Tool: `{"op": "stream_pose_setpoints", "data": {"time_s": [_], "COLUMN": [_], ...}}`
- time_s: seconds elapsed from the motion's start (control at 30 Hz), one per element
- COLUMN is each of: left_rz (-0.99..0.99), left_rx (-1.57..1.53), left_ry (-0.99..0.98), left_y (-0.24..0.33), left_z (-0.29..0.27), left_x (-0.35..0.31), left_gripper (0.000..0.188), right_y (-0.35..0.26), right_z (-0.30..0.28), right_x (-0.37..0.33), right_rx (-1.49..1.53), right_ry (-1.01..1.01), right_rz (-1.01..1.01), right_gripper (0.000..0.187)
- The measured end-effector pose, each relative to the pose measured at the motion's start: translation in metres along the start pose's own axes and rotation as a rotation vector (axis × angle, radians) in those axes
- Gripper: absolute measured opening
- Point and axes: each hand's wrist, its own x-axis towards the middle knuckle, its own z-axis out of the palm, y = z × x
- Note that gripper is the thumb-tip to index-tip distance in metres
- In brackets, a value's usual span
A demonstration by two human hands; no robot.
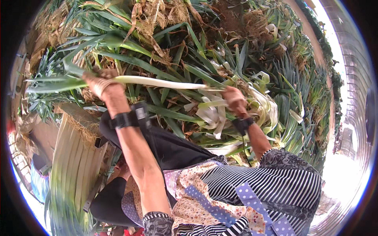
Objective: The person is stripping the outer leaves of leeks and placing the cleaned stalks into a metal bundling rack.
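A long leek [157, 82] with a clean white shaft is held level across the middle of the head view. My left hand [101, 83] is closed round it where the white turns green, and its green leaves stick out to the left. At the other end, my right hand [235, 99] is closed beside the tip of the shaft. Motion blur and the fingers hide what it grips; a thin pale strip runs from it along the leek. Pale peeled leaf strips [212, 116] hang or lie just below my right hand.
A large heap of unpeeled leeks [283, 90] with green leaves and dry roots fills the far side and the right. Trimmed white leeks [75, 157] lie side by side in a stack at my left. My dark-clothed knee [177, 147] is under my arms.
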Motion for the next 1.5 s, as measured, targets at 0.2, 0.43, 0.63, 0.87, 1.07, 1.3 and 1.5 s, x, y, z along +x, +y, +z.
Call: {"op": "stream_pose_setpoints", "data": {"time_s": [0.2,0.43,0.63,0.87,1.07,1.3,1.5], "left_rz": [0.178,0.011,-0.151,-0.231,-0.180,-0.155,-0.123], "left_rx": [0.023,0.034,-0.083,-0.176,-0.234,-0.094,-0.019], "left_ry": [0.075,0.018,-0.051,-0.374,-0.640,-0.534,-0.450], "left_y": [0.017,-0.008,-0.006,-0.008,-0.001,-0.018,-0.024], "left_z": [-0.007,-0.003,-0.004,-0.015,0.003,0.001,0.000], "left_x": [0.024,0.025,0.029,0.043,0.009,0.016,0.015], "left_gripper": [0.031,0.041,0.042,0.049,0.037,0.025,0.021], "right_y": [0.030,-0.074,-0.118,-0.087,-0.114,-0.139,-0.194], "right_z": [-0.088,-0.095,-0.072,-0.027,-0.079,-0.058,-0.054], "right_x": [-0.011,0.034,0.068,0.084,0.060,0.066,0.080], "right_rx": [-0.131,-0.032,-0.106,0.096,1.064,0.246,0.165], "right_ry": [-0.339,0.124,0.205,0.219,-0.829,-0.061,0.120], "right_rz": [0.552,0.140,-0.289,-0.403,0.265,-0.303,-0.349], "right_gripper": [0.057,0.081,0.072,0.042,0.036,0.066,0.053]}}
